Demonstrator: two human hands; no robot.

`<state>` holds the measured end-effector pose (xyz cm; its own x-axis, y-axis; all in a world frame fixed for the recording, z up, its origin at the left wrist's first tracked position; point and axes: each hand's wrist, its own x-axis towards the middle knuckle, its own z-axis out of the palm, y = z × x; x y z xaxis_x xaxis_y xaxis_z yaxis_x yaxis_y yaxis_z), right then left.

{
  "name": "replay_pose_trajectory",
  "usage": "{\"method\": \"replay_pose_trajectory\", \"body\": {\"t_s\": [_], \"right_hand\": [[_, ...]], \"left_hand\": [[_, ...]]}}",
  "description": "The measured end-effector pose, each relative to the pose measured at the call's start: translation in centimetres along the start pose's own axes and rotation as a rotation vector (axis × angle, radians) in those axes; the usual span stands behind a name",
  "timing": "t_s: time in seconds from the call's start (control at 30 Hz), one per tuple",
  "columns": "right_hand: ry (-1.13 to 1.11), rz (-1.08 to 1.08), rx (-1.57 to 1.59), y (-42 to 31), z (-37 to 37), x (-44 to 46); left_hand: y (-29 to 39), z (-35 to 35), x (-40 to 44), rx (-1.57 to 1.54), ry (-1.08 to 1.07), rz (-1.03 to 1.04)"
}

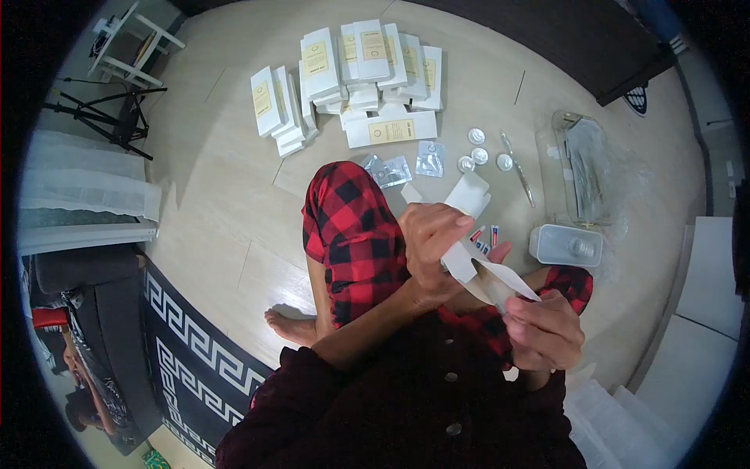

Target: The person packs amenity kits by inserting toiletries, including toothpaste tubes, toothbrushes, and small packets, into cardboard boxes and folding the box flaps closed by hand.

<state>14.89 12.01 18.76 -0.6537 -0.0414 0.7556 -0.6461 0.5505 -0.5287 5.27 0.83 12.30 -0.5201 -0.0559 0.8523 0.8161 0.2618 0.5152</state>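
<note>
My left hand (pixel 432 248) is wrapped round a white box (pixel 461 264) above my lap, its end flaps spread open. My right hand (pixel 544 328) pinches at the opened end of the same box, by a pointed white flap; what lies between the fingertips is too small to tell. Just beyond my left hand stands another open white carton (pixel 469 194). Small red, white and blue tubes (pixel 494 235) show beside the box. On the floor ahead are silvery sachets (pixel 430 159), several round silvery-white discs (pixel 476 136) and a clear slim pen-like item (pixel 518 169).
Stacks of white boxes with yellow labels (pixel 318 62) stand at the top centre. To the right are a plastic container (pixel 566 245) and a clear tray with plastic wrap (pixel 576 168). A person (pixel 87 406) lies on a dark sofa (pixel 117 336) at lower left.
</note>
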Motion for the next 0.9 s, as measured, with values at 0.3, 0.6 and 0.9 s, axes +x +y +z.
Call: {"method": "replay_pose_trajectory", "body": {"t_s": [0.3, 0.6, 0.9], "right_hand": [[0.4, 0.364, 0.435, -0.5, 0.2, -1.9], [0.169, -0.136, 0.177, -1.9, -5.2, 3.4], [-0.354, -0.013, -0.306, -1.2, -1.4, 5.6]], "left_hand": [[-0.5, -0.2, -0.2, 0.026, -0.058, -0.031], [-0.1, -0.4, -0.1, 0.039, -0.104, -0.048], [-0.2, -0.3, -0.4, -0.022, -0.078, -0.058]]}}
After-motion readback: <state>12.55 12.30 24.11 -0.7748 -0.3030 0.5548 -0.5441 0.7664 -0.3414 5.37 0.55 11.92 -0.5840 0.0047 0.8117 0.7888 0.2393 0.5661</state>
